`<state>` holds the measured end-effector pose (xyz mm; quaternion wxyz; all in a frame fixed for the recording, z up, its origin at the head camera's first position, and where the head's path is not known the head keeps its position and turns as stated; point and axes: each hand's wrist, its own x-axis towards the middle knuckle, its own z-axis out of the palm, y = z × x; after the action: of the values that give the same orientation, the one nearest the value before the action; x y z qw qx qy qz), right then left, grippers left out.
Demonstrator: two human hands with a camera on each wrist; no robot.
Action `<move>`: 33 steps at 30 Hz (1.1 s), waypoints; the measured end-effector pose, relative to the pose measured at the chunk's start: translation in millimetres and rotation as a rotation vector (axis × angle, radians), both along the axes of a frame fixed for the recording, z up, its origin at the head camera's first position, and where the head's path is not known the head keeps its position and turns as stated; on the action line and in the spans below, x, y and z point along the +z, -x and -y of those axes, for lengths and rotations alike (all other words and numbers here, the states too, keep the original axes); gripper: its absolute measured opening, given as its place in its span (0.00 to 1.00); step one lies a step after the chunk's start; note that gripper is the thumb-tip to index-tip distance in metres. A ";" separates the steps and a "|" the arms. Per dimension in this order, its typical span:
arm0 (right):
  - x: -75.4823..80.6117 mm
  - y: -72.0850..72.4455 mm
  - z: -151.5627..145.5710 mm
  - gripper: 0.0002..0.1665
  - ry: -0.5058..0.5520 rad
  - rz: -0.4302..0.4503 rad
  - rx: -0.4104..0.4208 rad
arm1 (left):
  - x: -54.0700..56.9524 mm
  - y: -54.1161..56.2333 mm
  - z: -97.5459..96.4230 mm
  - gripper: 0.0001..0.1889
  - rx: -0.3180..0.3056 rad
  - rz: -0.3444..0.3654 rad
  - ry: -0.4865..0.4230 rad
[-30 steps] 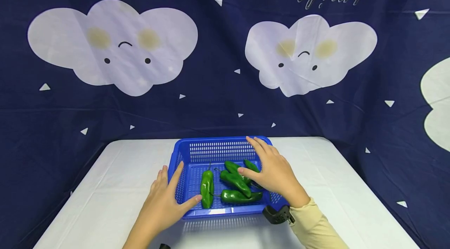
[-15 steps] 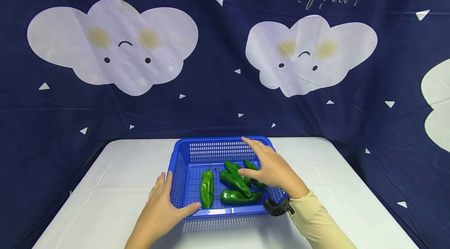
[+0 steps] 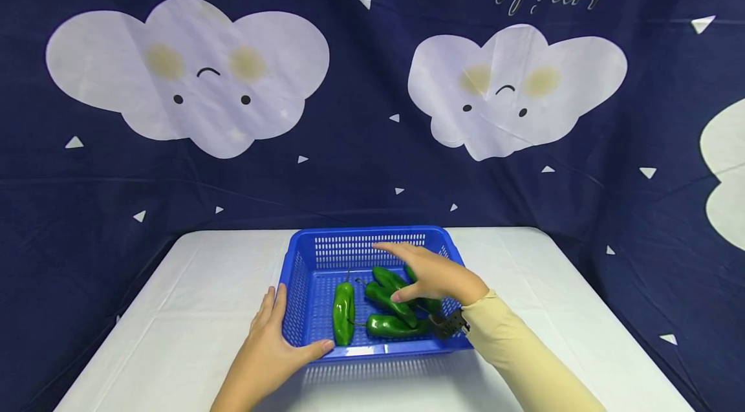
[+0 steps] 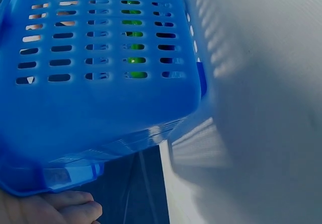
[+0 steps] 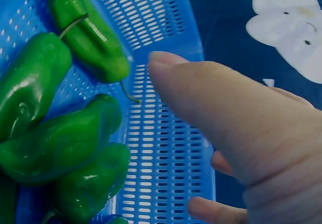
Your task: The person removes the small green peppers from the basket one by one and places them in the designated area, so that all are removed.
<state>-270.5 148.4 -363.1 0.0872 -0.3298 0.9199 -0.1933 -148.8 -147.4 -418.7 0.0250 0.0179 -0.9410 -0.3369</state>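
Note:
Several glossy green peppers lie in a blue plastic basket point(image 3: 384, 349) in the head view. One pepper point(image 3: 343, 314) lies lengthwise on the left, apart from the cluster of peppers point(image 3: 390, 325) on the right. My left hand point(image 3: 269, 346) is at the basket's near left corner, thumb by the front rim and fingers extended along the left side. In the left wrist view, fingertips point(image 4: 83, 211) show just past the rim. Over the right-hand peppers is my right hand point(image 3: 439, 275), fingers extended and thumb apart, holding nothing. It partly hides the peppers there.
The basket stands on a table with a white cloth point(image 3: 174, 328). Behind hangs a dark blue curtain point(image 3: 361, 108) printed with clouds and triangles. A black strap point(image 3: 447, 324) on the right wrist hangs over the basket's front right part.
My right hand has moved left and lower over the peppers, its forearm reaching further in. My left hand drew back from above the basket to its left side. The peppers look unmoved.

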 end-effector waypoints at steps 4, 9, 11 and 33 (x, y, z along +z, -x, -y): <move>-7.5 8.6 5.3 0.57 -0.045 0.037 0.065 | -1.5 -0.2 0.3 0.72 -0.005 -0.003 -0.011; -18.3 13.3 10.7 0.58 -0.114 0.082 0.057 | -2.5 -0.2 -0.3 0.71 -0.008 -0.012 -0.013; -22.3 13.9 12.6 0.57 -0.142 0.107 0.036 | -2.4 -0.4 -0.6 0.71 -0.006 -0.010 -0.008; -30.4 8.7 26.0 0.45 -0.324 0.207 0.047 | -2.7 -0.5 -0.3 0.71 -0.005 0.001 0.010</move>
<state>-279.2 122.5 -393.4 0.2379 -0.3110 0.9172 -0.0738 -148.3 -147.1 -421.4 0.0237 0.0156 -0.9428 -0.3321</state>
